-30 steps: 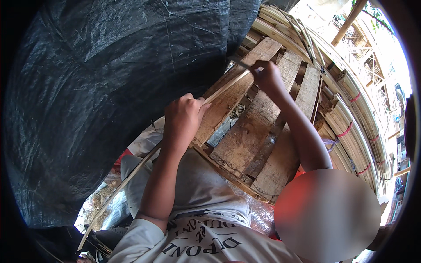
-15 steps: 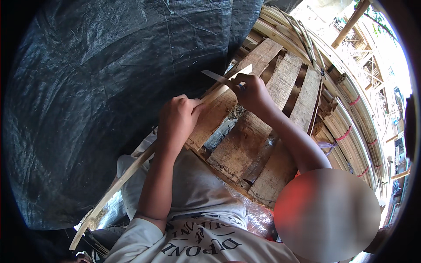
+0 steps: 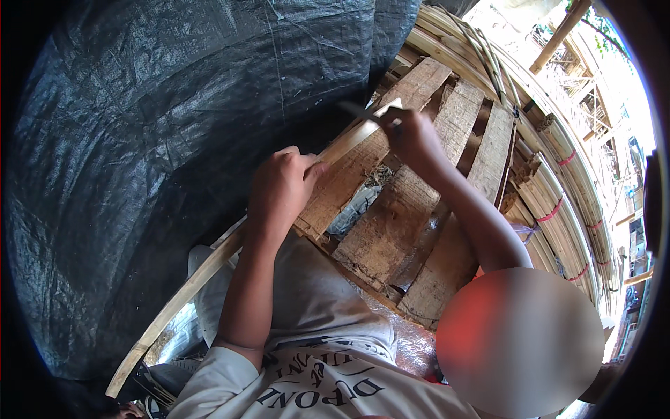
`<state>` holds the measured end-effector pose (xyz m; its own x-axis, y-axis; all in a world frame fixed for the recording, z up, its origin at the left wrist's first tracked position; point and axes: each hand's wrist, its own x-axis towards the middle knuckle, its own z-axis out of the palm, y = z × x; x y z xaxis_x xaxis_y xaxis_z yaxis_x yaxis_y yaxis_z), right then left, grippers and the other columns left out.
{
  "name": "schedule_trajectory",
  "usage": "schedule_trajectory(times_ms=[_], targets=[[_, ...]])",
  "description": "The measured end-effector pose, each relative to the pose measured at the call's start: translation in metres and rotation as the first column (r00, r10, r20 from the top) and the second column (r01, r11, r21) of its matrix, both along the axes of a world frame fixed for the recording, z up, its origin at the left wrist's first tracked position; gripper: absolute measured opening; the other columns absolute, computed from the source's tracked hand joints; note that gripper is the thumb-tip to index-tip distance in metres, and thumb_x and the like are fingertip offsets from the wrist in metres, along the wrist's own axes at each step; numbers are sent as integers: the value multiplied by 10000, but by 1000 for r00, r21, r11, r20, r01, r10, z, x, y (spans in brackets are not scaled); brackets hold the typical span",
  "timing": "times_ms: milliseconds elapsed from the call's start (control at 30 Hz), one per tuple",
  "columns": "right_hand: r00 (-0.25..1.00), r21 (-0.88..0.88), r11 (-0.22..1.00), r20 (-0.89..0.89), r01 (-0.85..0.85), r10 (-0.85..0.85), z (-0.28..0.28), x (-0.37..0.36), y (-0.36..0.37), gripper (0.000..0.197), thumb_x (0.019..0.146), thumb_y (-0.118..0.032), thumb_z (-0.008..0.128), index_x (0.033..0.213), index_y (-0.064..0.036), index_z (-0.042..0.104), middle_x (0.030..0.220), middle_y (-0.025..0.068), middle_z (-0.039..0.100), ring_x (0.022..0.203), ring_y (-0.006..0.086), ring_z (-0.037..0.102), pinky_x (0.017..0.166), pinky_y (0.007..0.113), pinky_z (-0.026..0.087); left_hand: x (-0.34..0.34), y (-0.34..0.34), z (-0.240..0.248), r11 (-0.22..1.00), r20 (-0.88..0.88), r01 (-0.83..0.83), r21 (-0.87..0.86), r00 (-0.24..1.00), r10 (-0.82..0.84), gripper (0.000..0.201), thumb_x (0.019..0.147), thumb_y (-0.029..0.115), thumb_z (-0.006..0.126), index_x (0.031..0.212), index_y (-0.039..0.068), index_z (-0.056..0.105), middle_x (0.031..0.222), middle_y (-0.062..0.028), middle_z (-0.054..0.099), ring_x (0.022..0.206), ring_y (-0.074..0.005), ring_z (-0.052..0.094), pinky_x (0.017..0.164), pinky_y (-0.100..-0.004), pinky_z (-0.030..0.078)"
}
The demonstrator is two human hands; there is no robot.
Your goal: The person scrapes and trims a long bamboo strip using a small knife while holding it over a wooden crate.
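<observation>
- Black tarpaulin point(image 3: 160, 140) hung along the left in the head view, while bundles of slats point(image 3: 548, 192) bound with red ties were stacked beyond the right edge of a slatted wooden pallet point(image 3: 426, 171).
- Over the pallet's left edge ran a long pale strip point(image 3: 351, 141). Its far end pointed at the pallet's far left corner; its other end passed the near left corner and reached down past the person's left forearm. Whether it rested on the boards could not be told.
- Near that near left corner, the left hand point(image 3: 283, 183) was wrapped around the strip.
- Toward the far left corner, the right hand point(image 3: 412, 136) was clenched on a knife point(image 3: 358, 111), its handle mostly hidden and its blade crossing the strip close to the far end. Contact was too blurred to confirm.
- Paring or shaving the strip seemed the step in hand. Another stroke would call for a firm left grip, a steady blade angle and left fingers clear of the edge.
</observation>
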<state>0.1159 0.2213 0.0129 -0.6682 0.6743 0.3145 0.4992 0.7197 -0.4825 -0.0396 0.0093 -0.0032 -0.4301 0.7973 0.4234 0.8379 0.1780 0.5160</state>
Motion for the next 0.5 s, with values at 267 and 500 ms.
schedule_trajectory(times_ms=[267,500], targets=[[996,21,998,-66,-60,62,-1,-2,6,120,950,-105,698,1029,-56,774,735,190,719,594,257,700,553,399,536,-4,1,2,999,-3,-3,-32,1000,3,250,881,235,796,1047,48,799,834,-177,666,779,-352,689,674,-444,516],[980,95,985,-123,-144,155,11,-6,0,126,943,-93,716,1047,-34,754,743,179,705,611,256,680,594,396,534,1,0,3,1000,-10,-16,-21,1000,15,247,876,239,797,1033,48,800,835,-171,672,784,-357,696,676,-443,531]])
